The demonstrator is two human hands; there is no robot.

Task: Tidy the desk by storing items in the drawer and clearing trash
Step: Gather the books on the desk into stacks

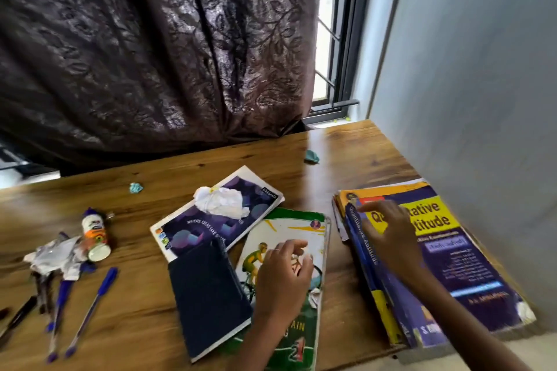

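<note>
My left hand (283, 274) rests fingers spread on a green-and-white cyclist book (313, 229) lying on the wooden desk (355, 159). My right hand (388, 229) lies flat on a thick blue-and-yellow aptitude book (470, 274) at the right edge. A dark blue notebook (208, 292) overlaps the cyclist book and a purple notebook (211, 226). A crumpled white paper (221, 202) sits on the purple notebook. Two small teal paper scraps (136, 188) (311, 156) lie farther back. A glue bottle (95, 235), crumpled silver wrappers (54, 256) and several blue pens (90, 310) lie at the left.
A dark patterned curtain (150, 54) hangs behind the desk, touching its far edge. A barred window (334, 39) shows at its right. A grey wall (482, 69) runs along the desk's right side. No drawer is in view.
</note>
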